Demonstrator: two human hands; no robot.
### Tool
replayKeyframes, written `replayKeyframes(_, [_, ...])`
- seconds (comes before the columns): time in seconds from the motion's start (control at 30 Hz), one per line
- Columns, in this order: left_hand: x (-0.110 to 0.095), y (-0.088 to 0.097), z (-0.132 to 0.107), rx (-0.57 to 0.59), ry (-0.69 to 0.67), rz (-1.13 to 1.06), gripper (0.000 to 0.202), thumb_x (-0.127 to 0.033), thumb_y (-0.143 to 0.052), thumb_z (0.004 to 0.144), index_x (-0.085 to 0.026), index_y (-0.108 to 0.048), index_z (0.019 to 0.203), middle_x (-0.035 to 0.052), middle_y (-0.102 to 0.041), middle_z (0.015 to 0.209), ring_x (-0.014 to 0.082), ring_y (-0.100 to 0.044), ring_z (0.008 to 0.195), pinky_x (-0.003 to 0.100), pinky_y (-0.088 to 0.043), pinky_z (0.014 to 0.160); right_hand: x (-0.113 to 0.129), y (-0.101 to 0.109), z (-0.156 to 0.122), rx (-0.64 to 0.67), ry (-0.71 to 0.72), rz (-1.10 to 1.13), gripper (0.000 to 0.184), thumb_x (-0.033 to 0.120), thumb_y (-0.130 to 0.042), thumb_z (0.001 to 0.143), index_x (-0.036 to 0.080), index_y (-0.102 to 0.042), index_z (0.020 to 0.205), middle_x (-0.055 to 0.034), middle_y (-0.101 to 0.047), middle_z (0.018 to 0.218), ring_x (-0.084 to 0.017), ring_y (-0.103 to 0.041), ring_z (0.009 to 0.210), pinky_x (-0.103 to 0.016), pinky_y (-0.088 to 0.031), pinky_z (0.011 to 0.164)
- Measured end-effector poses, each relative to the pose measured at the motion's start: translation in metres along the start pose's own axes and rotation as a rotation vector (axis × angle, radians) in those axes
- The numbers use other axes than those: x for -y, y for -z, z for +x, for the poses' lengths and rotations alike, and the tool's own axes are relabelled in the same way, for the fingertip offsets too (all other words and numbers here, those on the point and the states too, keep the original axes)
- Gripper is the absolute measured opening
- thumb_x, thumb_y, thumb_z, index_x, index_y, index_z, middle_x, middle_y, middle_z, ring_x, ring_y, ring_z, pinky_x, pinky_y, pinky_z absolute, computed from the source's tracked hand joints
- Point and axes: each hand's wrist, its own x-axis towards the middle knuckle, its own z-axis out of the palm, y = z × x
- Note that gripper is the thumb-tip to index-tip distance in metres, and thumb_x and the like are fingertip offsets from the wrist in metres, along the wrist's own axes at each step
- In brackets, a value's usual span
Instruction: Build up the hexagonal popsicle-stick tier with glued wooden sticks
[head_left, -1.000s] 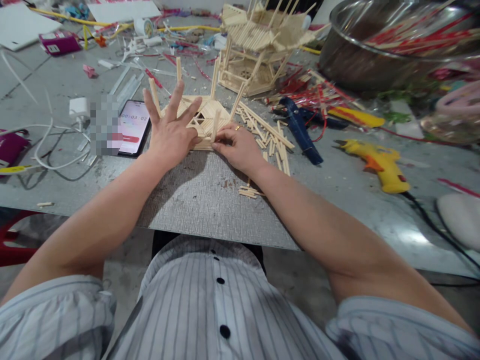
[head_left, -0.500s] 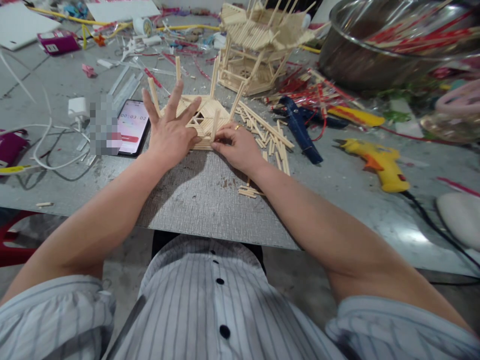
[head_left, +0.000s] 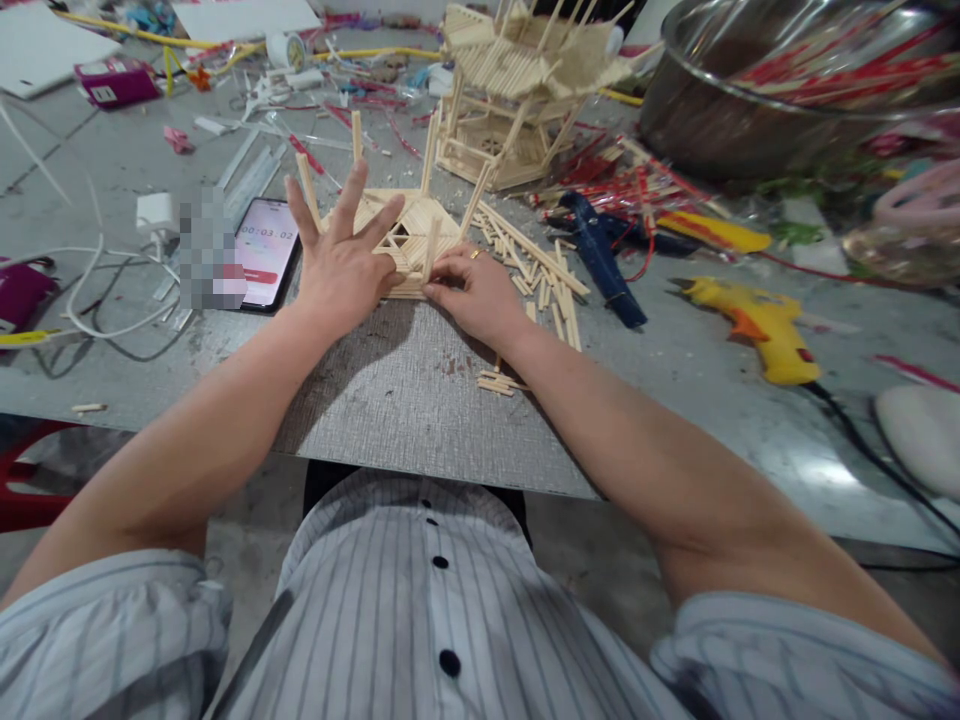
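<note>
A hexagonal base of pale wooden sticks (head_left: 439, 212) lies on the table, with upright posts around its rim. My left hand (head_left: 341, 265) rests over its left side, fingers spread, thumb tip at the front edge. At the front right corner, my right hand (head_left: 476, 290) has thumb and fingers pinched together near the foot of a short upright wooden stick (head_left: 433, 250). The exact contact between fingertips and stick is partly hidden. Loose short sticks (head_left: 555, 290) lie just to the right of the base, and a few more (head_left: 499, 383) are beside my right wrist.
A taller stick pavilion (head_left: 510, 110) stands behind the base. On the right are blue-handled pliers (head_left: 604, 260), a yellow glue gun (head_left: 757, 325) with a black cord and a large metal pot (head_left: 720, 130). A phone (head_left: 266, 250) and white cables (head_left: 97, 240) lie to the left.
</note>
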Motion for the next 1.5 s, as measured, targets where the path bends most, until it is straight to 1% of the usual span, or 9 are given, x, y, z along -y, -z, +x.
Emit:
replayKeyframes(0.2, [0.002,-0.002,0.000,-0.045,-0.035,-0.005,0.033,-0.035,-0.045,0.083,-0.036,-0.065,0.109,-0.0191,-0.041,0.144,0.0270,0.009,0.146,0.042,0.048,0.090,0.000,0.000,0.000,0.001,-0.011,0.004,0.004,0.019,-0.060,0.074,0.020,-0.063,0.077,-0.0072,-0.061,0.092,-0.023,-0.056,0.093,-0.041,-0.043,0.088])
replayKeyframes(0.5, [0.001,-0.002,0.000,-0.006,-0.022,0.072,0.032,-0.037,-0.039,0.087,-0.030,-0.069,0.097,-0.0146,-0.032,0.151,0.0244,0.006,0.146,0.037,0.048,0.091,0.000,0.001,0.000,0.014,-0.021,0.009,0.003,0.020,-0.061,0.074,0.021,-0.063,0.076,-0.0073,-0.060,0.093,-0.023,-0.056,0.092,-0.042,-0.043,0.087])
replayKeyframes(0.63, [-0.001,0.000,0.001,-0.014,-0.016,0.021,0.028,-0.033,-0.044,0.086,-0.030,-0.069,0.098,-0.0147,-0.036,0.149,0.0284,0.002,0.146,0.048,0.046,0.094,0.001,0.001,0.000,0.013,-0.025,-0.001,0.004,0.019,-0.061,0.074,0.020,-0.063,0.076,-0.0079,-0.061,0.093,-0.022,-0.056,0.092,-0.040,-0.043,0.086])
replayKeyframes(0.8, [0.000,-0.001,0.003,-0.060,-0.015,-0.077,0.014,-0.027,-0.058,0.079,-0.030,-0.071,0.082,-0.0112,-0.043,0.145,0.0339,-0.005,0.145,0.069,0.026,0.103,0.000,0.000,0.000,0.002,-0.014,0.010,0.004,0.019,-0.061,0.074,0.020,-0.063,0.077,-0.0072,-0.060,0.091,-0.022,-0.056,0.091,-0.040,-0.044,0.085])
replayKeyframes(1.1, [0.013,-0.018,0.007,-0.196,-0.116,-0.163,0.012,-0.028,-0.060,0.075,-0.034,-0.069,0.076,-0.0121,-0.052,0.138,0.0323,-0.011,0.144,0.069,0.025,0.103,-0.003,-0.001,0.000,-0.014,0.014,-0.013,0.003,0.020,-0.061,0.074,0.020,-0.063,0.076,-0.0066,-0.061,0.091,-0.022,-0.057,0.090,-0.040,-0.044,0.084])
replayKeyframes(1.23, [0.013,-0.010,0.004,-0.227,-0.135,-0.147,0.010,-0.036,-0.063,0.074,-0.034,-0.068,0.082,-0.0073,-0.054,0.136,0.0326,-0.017,0.142,0.068,0.013,0.108,-0.003,-0.002,0.000,-0.013,0.015,-0.015,0.004,0.021,-0.061,0.074,0.020,-0.063,0.077,-0.0067,-0.061,0.091,-0.022,-0.057,0.089,-0.039,-0.045,0.083])
replayKeyframes(1.33, [0.017,0.005,0.001,-0.358,-0.140,-0.178,0.018,-0.046,-0.058,0.078,-0.034,-0.067,0.089,-0.0022,-0.058,0.132,0.0301,-0.029,0.137,0.060,-0.007,0.113,-0.005,-0.006,0.000,-0.036,0.018,-0.008,0.006,0.024,-0.063,0.073,0.019,-0.061,0.076,-0.0064,-0.061,0.086,-0.021,-0.058,0.085,-0.038,-0.046,0.079])
replayKeyframes(1.43, [0.024,0.018,-0.002,-0.574,-0.074,-0.236,0.031,-0.051,-0.043,0.086,-0.029,-0.065,0.088,0.0059,-0.063,0.122,0.0272,-0.049,0.119,0.051,-0.032,0.101,-0.008,-0.009,-0.002,-0.087,0.005,0.005,0.017,0.028,-0.066,0.071,0.020,-0.060,0.084,-0.0058,-0.061,0.088,-0.019,-0.058,0.079,-0.037,-0.047,0.075])
replayKeyframes(1.5, [0.028,0.021,-0.002,-0.659,0.007,-0.269,0.040,-0.053,-0.034,0.089,-0.027,-0.062,0.080,0.0083,-0.066,0.101,0.0233,-0.057,0.098,0.044,-0.040,0.087,-0.009,-0.007,-0.004,-0.171,0.006,-0.014,0.026,0.031,-0.066,0.071,0.021,-0.058,0.093,-0.0064,-0.061,0.096,-0.020,-0.058,0.080,-0.039,-0.048,0.076])
